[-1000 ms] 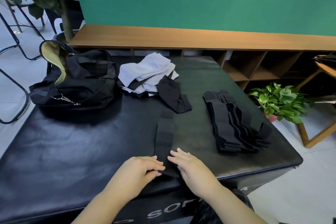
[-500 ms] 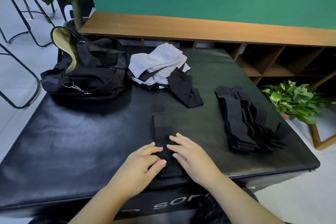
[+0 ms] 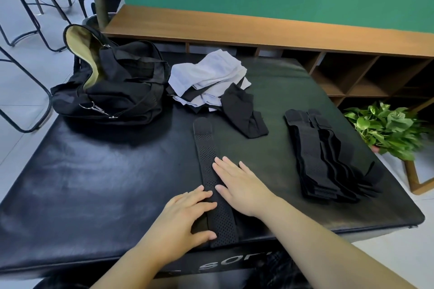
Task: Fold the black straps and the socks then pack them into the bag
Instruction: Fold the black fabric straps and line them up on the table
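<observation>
- Black perforated strap (image 3: 212, 180) lay flat and lengthwise on the padded table (image 3: 98, 185), running from the near edge away from you; both of your hands were on it.
- Your right hand (image 3: 242, 185) lay palm down with fingers straight and slightly spread. The fingertips pressed on the strap's middle stretch and the palm rested on the table just to its right. It gripped nothing.
- Your left hand (image 3: 187, 216) rested on the strap's near end, fingers loosely extended across its left edge and the thumb touching the strap low down near the table's front edge. No pinch or curl round the strap was visible; the hand was flat and holding nothing.
- The strap's far end was a plain, unperforated tab, lying just short of the socks.
- One black sock (image 3: 244, 112) lay beyond and slightly right of the strap's far end, touching the sock pile.
- The pile of white and black socks (image 3: 209, 80) sat at the far middle of the table, loose and unfolded, just beside the bag.
- The black bag (image 3: 117, 87) stood at the far left corner, its mouth open and a yellowish lining showing; a metal clip hung at its front.
- The stack of remaining black straps (image 3: 321, 155) lay on the right side of the table, well apart from your hands, fanned lengthwise.
- Off the table: a wooden shelf unit (image 3: 352, 75) along a green wall, and a potted plant (image 3: 387, 129) on the floor at right.
</observation>
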A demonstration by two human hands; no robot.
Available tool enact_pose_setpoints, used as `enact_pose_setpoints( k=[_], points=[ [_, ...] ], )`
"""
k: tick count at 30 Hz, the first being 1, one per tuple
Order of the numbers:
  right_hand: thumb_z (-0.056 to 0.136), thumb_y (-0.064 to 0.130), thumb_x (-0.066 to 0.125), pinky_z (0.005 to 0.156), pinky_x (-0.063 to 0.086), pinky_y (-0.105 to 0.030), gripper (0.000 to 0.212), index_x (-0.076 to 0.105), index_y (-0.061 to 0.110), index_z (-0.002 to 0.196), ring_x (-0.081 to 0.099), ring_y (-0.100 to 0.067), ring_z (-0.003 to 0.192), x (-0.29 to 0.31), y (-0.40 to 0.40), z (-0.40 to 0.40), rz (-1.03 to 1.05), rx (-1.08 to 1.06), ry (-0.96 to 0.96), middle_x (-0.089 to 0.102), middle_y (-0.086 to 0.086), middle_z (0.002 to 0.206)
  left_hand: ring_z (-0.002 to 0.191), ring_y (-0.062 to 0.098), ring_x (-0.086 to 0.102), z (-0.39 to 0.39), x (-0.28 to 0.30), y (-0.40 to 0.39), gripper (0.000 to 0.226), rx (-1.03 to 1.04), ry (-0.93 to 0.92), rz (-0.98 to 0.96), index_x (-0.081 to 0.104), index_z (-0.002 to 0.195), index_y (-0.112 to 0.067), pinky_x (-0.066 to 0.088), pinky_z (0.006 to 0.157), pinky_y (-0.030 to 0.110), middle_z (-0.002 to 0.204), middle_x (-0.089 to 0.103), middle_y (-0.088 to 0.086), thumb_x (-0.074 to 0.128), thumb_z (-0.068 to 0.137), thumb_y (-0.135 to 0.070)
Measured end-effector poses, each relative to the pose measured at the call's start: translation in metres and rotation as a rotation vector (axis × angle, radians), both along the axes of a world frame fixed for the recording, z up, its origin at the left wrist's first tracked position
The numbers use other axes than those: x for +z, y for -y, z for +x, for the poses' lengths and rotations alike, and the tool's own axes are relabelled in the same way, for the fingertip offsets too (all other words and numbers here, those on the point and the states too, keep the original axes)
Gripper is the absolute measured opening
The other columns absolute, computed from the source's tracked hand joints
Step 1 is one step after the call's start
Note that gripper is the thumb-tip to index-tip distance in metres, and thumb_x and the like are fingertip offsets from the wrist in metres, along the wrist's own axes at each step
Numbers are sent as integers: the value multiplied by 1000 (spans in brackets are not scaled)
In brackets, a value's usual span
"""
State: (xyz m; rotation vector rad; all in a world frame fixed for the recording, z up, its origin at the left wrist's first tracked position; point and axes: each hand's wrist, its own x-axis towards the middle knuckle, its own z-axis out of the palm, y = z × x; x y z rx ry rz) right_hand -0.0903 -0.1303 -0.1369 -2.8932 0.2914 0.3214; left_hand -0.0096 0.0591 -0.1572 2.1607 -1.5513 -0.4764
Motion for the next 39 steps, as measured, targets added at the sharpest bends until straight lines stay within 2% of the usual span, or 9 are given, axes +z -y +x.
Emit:
enact_pose_setpoints(
  k=[4, 10, 13, 14, 16, 20, 23, 31, 39],
  points=[
    [103, 39, 26, 118, -3, -37, 58, 4, 17, 152, -9, -8, 145, 1, 1, 21, -19, -1, -36, -7, 8, 160, 135, -17, -12, 0, 1, -3, 96, -35, 1, -21, 39, 140, -37, -10, 110, 13, 146, 11, -31, 12, 64, -89],
    [103, 42, 18, 118, -4, -42, 59, -4, 18, 152, -13, -10, 145, -1, 7, 51, -26, -99, -105, -13, 8, 159, 135, -18, 2, 4, 5, -3, 74, -18, -37, -90, 49, 133, -40, 3, 113, 16, 142, 24, -35, 12, 81, -78],
    [103, 44, 15, 118, -4, -43, 59, -7, 18, 151, -15, -11, 145, -2, 8, 62, -25, -136, -134, -16, 7, 158, 136, -16, 4, 4, 13, -2, 43, -41, -45, -78, 50, 132, -41, 4, 112, 17, 142, 26, -36, 31, 94, -42],
    [103, 44, 14, 118, -4, -44, 60, -8, 18, 151, -15, -11, 145, -2, 9, 64, -27, -144, -140, -16, 7, 158, 136, -16, 1, 3, 13, -2, 50, -68, -47, -69, 48, 133, -42, 2, 112, 17, 143, 24, -35, 35, 89, -24],
    [102, 44, 13, 118, -4, -44, 60, -9, 17, 151, -16, -11, 144, -2, 11, 67, -32, -155, -146, -16, 7, 158, 137, -15, -3, 3, 11, -3, 63, -112, -10, -15, 44, 136, -43, -1, 113, 19, 144, 21, -35, 37, 81, -12],
    [102, 44, 15, 118, -3, -44, 60, -8, 18, 151, -14, -11, 145, -1, 15, 70, -23, -158, -147, -15, 7, 158, 136, -2, 29, 4, 3, -2, 43, -135, 131, -46, 53, 122, -43, 29, 106, 31, 136, 47, -26, 48, 79, -41],
    [103, 42, 18, 118, -1, -44, 59, -4, 17, 152, -11, -12, 145, 2, 18, 69, 5, -150, -123, -11, 7, 159, 128, 3, 43, 2, 1, 3, 39, -142, 183, -82, 59, 111, -44, 42, 97, 32, 127, 56, -23, 56, 72, -44],
    [104, 25, 29, 118, 8, -39, 48, 19, 20, 151, 2, -9, 146, 11, 16, 18, 55, 14, 38, 10, 11, 159, 120, 3, 50, 5, -4, 2, 25, -26, 86, -273, 64, 102, -39, 36, 96, 20, 115, 65, -19, 47, 84, -36],
    [99, 8, 38, 115, 0, -19, 47, 41, 26, 142, 5, 9, 137, -5, -6, -39, 214, -26, 207, 27, 22, 149, 118, -13, 42, 5, -5, -5, 33, 129, 28, -286, 70, 105, -31, 36, 96, 15, 109, 64, -26, 46, 87, -46]
  ],
)
